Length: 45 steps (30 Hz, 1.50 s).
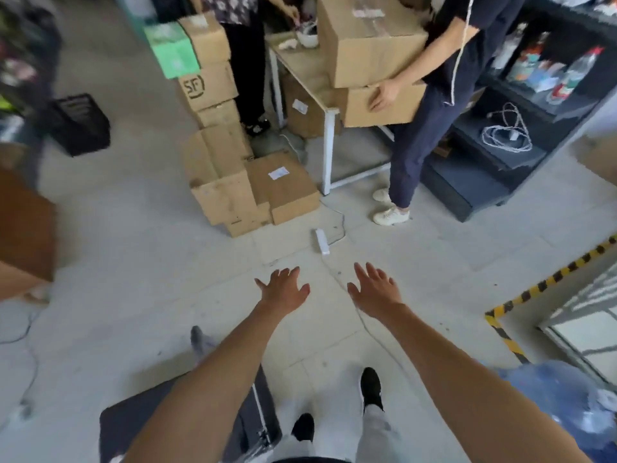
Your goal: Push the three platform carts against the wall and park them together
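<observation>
Both my arms reach forward over the pale tiled floor. My left hand point(283, 287) and my right hand point(374, 287) are held out flat with fingers spread, holding nothing. A dark platform cart point(133, 426) lies low at the bottom left, under my left forearm, with a metal bar along its right edge; my hands are well ahead of it and do not touch it. Only this one cart shows; its front part is hidden by my arm.
A stack of cardboard boxes point(230, 182) stands ahead. A person carrying cardboard boxes point(370, 45) stands at the right by a white-legged table point(329, 152). A power strip point(322, 241) and cable lie on the floor. Black shelving point(521, 135) and yellow-black floor tape point(547, 282) are at the right.
</observation>
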Available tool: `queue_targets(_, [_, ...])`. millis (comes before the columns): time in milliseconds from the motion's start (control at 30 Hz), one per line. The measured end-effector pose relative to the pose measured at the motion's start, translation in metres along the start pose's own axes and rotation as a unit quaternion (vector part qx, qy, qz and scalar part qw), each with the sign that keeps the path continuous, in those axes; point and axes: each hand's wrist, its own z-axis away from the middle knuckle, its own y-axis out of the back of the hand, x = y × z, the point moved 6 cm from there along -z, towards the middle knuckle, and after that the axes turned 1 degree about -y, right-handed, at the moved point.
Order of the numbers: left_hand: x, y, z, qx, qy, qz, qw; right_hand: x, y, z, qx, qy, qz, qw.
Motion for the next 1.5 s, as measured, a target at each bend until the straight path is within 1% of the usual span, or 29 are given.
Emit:
queue_targets(67, [-0.032, 0.017, -0.005, 0.031, 0.069, 0.023, 0.997, -0.026, 0.010, -0.032, -0.020, 0.069, 0.027, 0.997])
queue_targets(167, [-0.069, 0.045, 0.006, 0.082, 0.165, 0.060, 0.981, -0.063, 0.021, -0.070, -0.047, 0.155, 0.052, 0.985])
queue_targets(233, [-0.091, 0.055, 0.023, 0.113, 0.228, 0.079, 0.964, -0.087, 0.024, -0.090, -0.054, 0.197, 0.081, 0.976])
queue_targets(333, [-0.124, 0.045, 0.067, 0.129, 0.316, 0.119, 0.932, -0.135, 0.015, -0.099, -0.080, 0.271, 0.123, 0.951])
queue_targets(400, [-0.142, 0.026, 0.102, 0.154, 0.369, 0.151, 0.904, -0.175, -0.002, -0.089, -0.091, 0.336, 0.146, 0.926])
queue_targets(500, [-0.151, -0.002, 0.151, 0.160, 0.427, 0.191, 0.869, -0.234, -0.035, -0.062, -0.108, 0.426, 0.175, 0.881])
queue_targets(600, [-0.163, -0.046, 0.191, 0.173, 0.489, 0.242, 0.820, -0.278, -0.073, -0.020, -0.136, 0.506, 0.204, 0.827])
queue_targets(733, [-0.179, -0.109, 0.222, 0.138, 0.558, 0.313, 0.756, -0.303, -0.113, 0.036, -0.167, 0.595, 0.272, 0.738])
queue_targets(767, [-0.180, -0.119, 0.226, 0.132, 0.565, 0.334, 0.743, -0.308, -0.120, 0.043, -0.169, 0.606, 0.285, 0.723])
queue_targets(833, [-0.181, -0.136, 0.232, 0.128, 0.573, 0.376, 0.717, -0.322, -0.130, 0.053, -0.171, 0.618, 0.297, 0.707])
queue_targets(900, [-0.182, -0.149, 0.234, 0.140, 0.575, 0.411, 0.693, -0.340, -0.139, 0.059, -0.169, 0.630, 0.306, 0.694])
queue_targets(1033, [-0.171, -0.172, 0.234, 0.173, 0.578, 0.445, 0.662, -0.370, -0.162, 0.065, -0.158, 0.637, 0.330, 0.678])
queue_targets(1133, [-0.166, -0.201, 0.237, 0.174, 0.595, 0.466, 0.631, -0.381, -0.186, 0.071, -0.166, 0.640, 0.370, 0.652])
queue_targets(1167, [-0.165, -0.207, 0.238, 0.177, 0.598, 0.467, 0.627, -0.382, -0.195, 0.072, -0.171, 0.639, 0.386, 0.643])
queue_targets(1267, [-0.170, -0.206, 0.237, 0.188, 0.597, 0.448, 0.638, -0.381, -0.217, 0.070, -0.188, 0.617, 0.436, 0.628])
queue_targets(1300, [-0.172, -0.201, 0.238, 0.196, 0.602, 0.441, 0.637, -0.381, -0.224, 0.070, -0.187, 0.617, 0.447, 0.620])
queue_targets(1367, [-0.178, -0.195, 0.241, 0.214, 0.614, 0.436, 0.622, -0.385, -0.233, 0.072, -0.183, 0.630, 0.454, 0.602])
queue_targets(1500, [-0.194, -0.195, 0.241, 0.222, 0.625, 0.443, 0.604, -0.400, -0.243, 0.080, -0.182, 0.639, 0.445, 0.600])
